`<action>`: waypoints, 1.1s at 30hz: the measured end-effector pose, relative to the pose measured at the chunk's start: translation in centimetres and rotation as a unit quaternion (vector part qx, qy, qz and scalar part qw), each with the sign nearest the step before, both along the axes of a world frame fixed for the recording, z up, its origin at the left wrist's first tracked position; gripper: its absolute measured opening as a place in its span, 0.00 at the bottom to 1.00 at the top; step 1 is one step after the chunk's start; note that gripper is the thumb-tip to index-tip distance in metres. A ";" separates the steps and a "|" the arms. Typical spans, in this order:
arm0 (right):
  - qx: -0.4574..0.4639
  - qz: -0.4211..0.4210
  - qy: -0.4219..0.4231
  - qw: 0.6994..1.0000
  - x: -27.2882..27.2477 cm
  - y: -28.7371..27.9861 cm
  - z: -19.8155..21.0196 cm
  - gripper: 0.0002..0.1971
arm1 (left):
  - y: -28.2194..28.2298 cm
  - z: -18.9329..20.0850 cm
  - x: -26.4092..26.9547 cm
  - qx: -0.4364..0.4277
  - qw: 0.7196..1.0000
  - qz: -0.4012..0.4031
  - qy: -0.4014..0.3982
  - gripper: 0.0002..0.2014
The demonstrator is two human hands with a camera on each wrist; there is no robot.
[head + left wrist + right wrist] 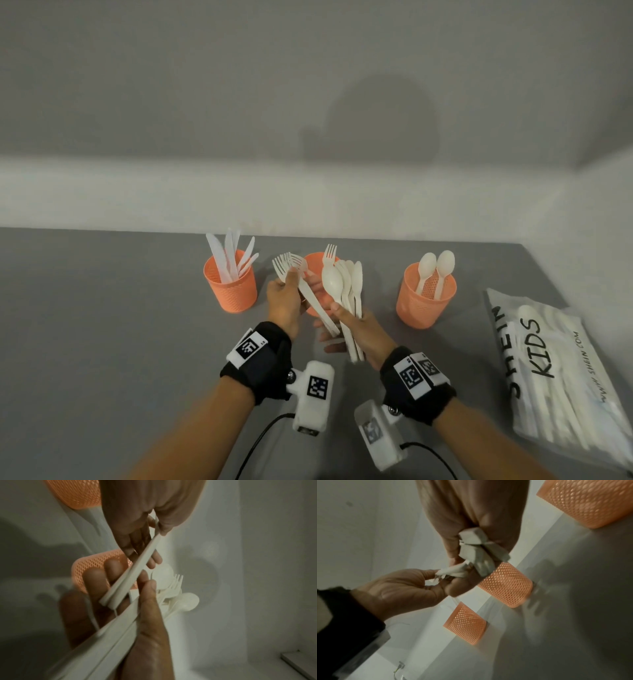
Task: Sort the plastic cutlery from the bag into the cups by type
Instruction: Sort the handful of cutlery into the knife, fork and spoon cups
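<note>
**Head view: both my hands full of cutlery over the middle cup**

Head view shows my left hand pinching a small bunch of white forks by their handles, tines fanned up and away from me. My right hand is curled round a mixed bundle of spoons with at least one fork, bowls upward; the fork handles from my left hand cross in front of it and touch my right fingers.

Three orange mesh cups stand in a row near the far edge of the grey desk. The left cup holds knives, the right cup holds two spoons, and the middle cup is mostly hidden behind my hands; whether it holds anything I cannot tell.

Near the desk's right edge lies the white plastic bag, printed with "KIDS", with more white cutlery showing through it.

My left wrist view shows the handles clamped between thumb and fingers.
</note>
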State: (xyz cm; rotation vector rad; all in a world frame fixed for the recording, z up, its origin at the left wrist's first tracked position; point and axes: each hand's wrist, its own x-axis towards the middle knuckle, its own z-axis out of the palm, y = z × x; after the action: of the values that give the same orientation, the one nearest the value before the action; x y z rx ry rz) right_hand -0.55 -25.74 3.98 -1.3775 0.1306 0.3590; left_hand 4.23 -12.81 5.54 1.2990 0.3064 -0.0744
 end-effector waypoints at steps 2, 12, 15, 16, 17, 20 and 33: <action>-0.001 -0.007 0.003 1.000 -0.1 -0.3 -0.1 0.13 | 0.1 0.5 0.3 -0.030 0.999 0.024 0.005 0.17; -0.011 0.069 0.043 0.997 -0.7 -1.7 0.1 0.11 | -1.0 1.3 0.0 0.203 0.964 -0.130 -0.110 0.15; -0.004 0.074 0.059 0.996 -0.9 -2.1 0.2 0.12 | -1.4 1.3 0.3 0.285 0.936 -0.148 -0.144 0.19; -0.004 0.071 0.063 0.996 -0.8 -2.3 0.3 0.13 | -1.5 1.3 0.4 0.312 0.924 -0.147 -0.163 0.18; -0.008 0.065 0.065 0.996 -0.8 -2.5 0.3 0.13 | -1.6 1.3 0.4 0.336 0.912 -0.146 -0.184 0.17; -0.016 0.052 0.061 0.997 -0.8 -3.2 0.5 0.16 | -2.0 1.3 0.4 0.377 0.883 -0.160 -0.227 0.17; 0.050 -0.005 0.071 0.996 -0.5 -4.9 0.1 0.26 | -3.1 3.1 1.9 0.159 0.962 -0.193 -0.112 0.09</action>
State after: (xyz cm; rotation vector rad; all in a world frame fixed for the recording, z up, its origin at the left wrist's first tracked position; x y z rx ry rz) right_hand -1.05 -30.65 4.07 -1.2510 0.2339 0.4487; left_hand 6.15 -15.92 8.61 1.6574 -0.1394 -0.2129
